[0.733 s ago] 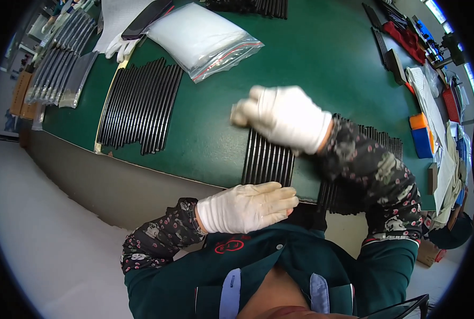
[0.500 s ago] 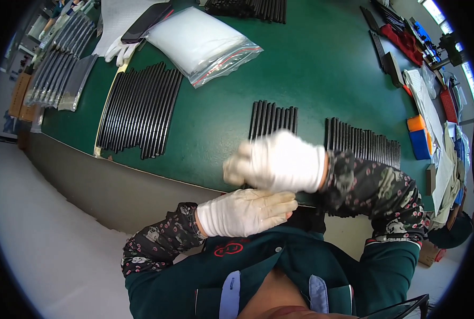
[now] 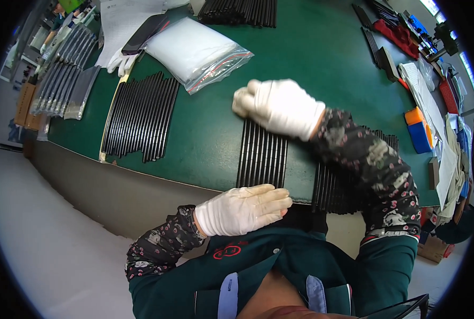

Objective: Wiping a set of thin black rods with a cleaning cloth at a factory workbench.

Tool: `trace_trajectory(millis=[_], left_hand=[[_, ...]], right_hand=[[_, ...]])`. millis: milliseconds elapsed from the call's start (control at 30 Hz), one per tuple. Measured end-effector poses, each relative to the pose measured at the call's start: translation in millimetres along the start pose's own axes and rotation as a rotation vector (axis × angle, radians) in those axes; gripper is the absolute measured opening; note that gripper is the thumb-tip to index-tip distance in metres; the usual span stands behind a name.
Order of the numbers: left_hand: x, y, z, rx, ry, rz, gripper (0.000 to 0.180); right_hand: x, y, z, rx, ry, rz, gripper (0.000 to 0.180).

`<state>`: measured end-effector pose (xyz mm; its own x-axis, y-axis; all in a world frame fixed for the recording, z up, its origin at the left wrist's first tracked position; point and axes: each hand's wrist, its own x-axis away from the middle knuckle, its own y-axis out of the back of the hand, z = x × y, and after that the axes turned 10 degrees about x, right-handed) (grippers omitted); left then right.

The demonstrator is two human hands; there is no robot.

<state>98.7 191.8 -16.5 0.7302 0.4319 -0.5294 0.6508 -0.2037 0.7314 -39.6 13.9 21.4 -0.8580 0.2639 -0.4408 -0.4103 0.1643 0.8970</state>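
A row of slim black rods [image 3: 262, 159] lies side by side on the green table, running from near to far between my hands. My left hand [image 3: 245, 210], in a white glove, is stretched flat across the rods' near ends at the table edge. At their far ends is my white-gloved right hand [image 3: 279, 109], its fingers bent and closed and covering the tips. Whatever those fingers hold is hidden beneath the glove. Under my right forearm lies another group of black rods [image 3: 332, 186], partly covered by the sleeve.
More black rods [image 3: 141, 117] lie at the left, beside a clear zip bag [image 3: 197, 50] with white contents and a dark phone [image 3: 145, 34]. A further rod bundle [image 3: 238, 13] is at the far edge. An orange-and-blue block [image 3: 418, 132] and a red basket [image 3: 448, 98] are rightward.
My right hand has moved away from my left hand to the rods' far ends, uncovering their middle. My left hand stays nearly still. The view has shifted slightly.
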Motion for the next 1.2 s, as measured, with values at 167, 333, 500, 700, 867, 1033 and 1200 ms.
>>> trace_trajectory(millis=[167, 333, 500, 700, 867, 1033, 1200], left_hand=[[-2.5, 1.5, -8.4, -0.015, 0.049, 0.015, 0.026], [-9.0, 8.7, -8.2, 0.071, 0.084, 0.114, 0.038], [-43.8, 18.1, -35.3, 0.021, 0.134, 0.167, 0.038], [-91.4, -19.6, -43.2, 0.077, 0.208, 0.204, 0.075], [-86.1, -37.8, -35.5, 0.071, 0.336, 0.265, 0.081], [-81.0, -16.7, -43.9, -0.039, 0.428, 0.323, 0.082], [-70.7, -26.3, -38.1, 0.070, 0.307, 0.285, 0.080]], right_hand=[[26.9, 19.2, 47.9, -0.219, 0.147, 0.100, 0.015], [15.7, 36.0, -15.1, 0.098, -0.305, 0.147, 0.019], [59.7, 84.9, -22.3, 0.130, -0.476, -0.070, 0.021], [97.6, 105.3, -34.8, 0.097, -0.669, -0.141, 0.020], [115.7, 108.8, -30.8, 0.113, -0.716, -0.088, 0.019], [128.0, 108.5, -32.5, 0.120, -0.723, -0.098, 0.019], [116.8, 109.5, -10.3, 0.068, -0.680, -0.005, 0.018]])
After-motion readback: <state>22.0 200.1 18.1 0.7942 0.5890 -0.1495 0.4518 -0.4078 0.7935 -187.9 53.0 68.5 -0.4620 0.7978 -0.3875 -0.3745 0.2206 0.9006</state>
